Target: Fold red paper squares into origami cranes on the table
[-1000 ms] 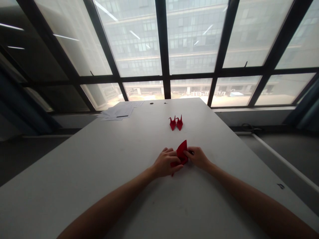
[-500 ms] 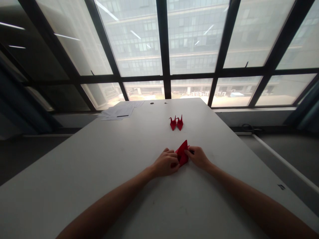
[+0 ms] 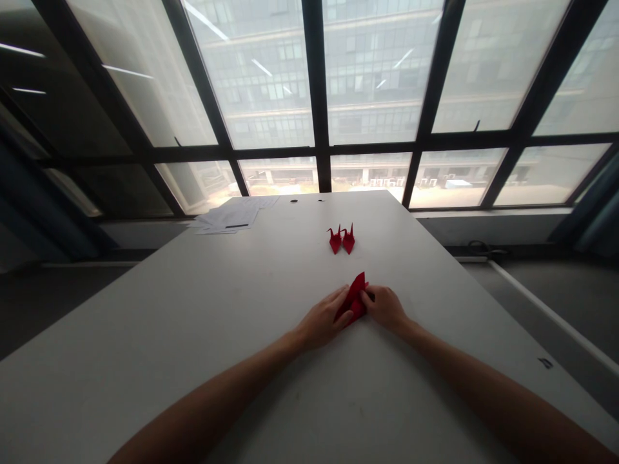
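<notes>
Between my two hands a piece of red origami paper point(image 3: 356, 305), partly folded, is held at the table surface with one pointed corner sticking up. My left hand point(image 3: 325, 317) lies along its left side, fingers stretched behind the paper and thumb on the front. On the right edge, my right hand point(image 3: 385, 305) pinches the paper between thumb and curled fingers. Beyond the hands stand two finished red paper cranes, a left crane point(image 3: 335, 241) and a right crane point(image 3: 348, 240), side by side and close together.
The white table point(image 3: 217, 290) stretches toward tall dark-framed windows. Loose white paper sheets point(image 3: 220, 218) with a dark pen point(image 3: 236, 226) on them lie at the far left. A small dark mark point(image 3: 545, 363) shows near the right edge.
My left hand has gone from curled fingers to straightened ones along the paper's left side, and the paper's left flap is drawn up narrower. My right hand keeps its pinch.
</notes>
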{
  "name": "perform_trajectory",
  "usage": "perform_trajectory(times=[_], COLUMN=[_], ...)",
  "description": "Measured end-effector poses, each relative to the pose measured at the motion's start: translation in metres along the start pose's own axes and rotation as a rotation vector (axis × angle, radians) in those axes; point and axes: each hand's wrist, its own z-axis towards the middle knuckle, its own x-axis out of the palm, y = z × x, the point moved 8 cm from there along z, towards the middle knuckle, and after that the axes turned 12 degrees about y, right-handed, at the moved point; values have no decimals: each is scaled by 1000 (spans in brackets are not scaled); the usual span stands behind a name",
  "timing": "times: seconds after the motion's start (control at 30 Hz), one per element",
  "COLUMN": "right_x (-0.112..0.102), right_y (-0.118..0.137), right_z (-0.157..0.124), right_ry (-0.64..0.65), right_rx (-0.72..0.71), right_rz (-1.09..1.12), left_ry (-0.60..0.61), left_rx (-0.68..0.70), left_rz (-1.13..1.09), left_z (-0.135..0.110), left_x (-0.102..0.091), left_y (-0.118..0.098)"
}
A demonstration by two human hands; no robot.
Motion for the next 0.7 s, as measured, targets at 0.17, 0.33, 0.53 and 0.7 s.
perform_trajectory(times=[0.17,0.33,0.53,0.7], right_x=[-3,-5,-2,27], right_y=[-3,-9,9,18], right_z=[-2,-3,-5,-7], right_ry=[-23,-74,-60,272], right_rx=[81,167,-53,-232], right_rz=[-157,-315,-287,-311], left_ry=[191,300,298,258], left_rx=[78,58,58,80], left_rz=[155,248,280,265], left_z=[1,1,2,2], left_x=[17,24,24,22], left_y=[-10,-8,-9,-9])
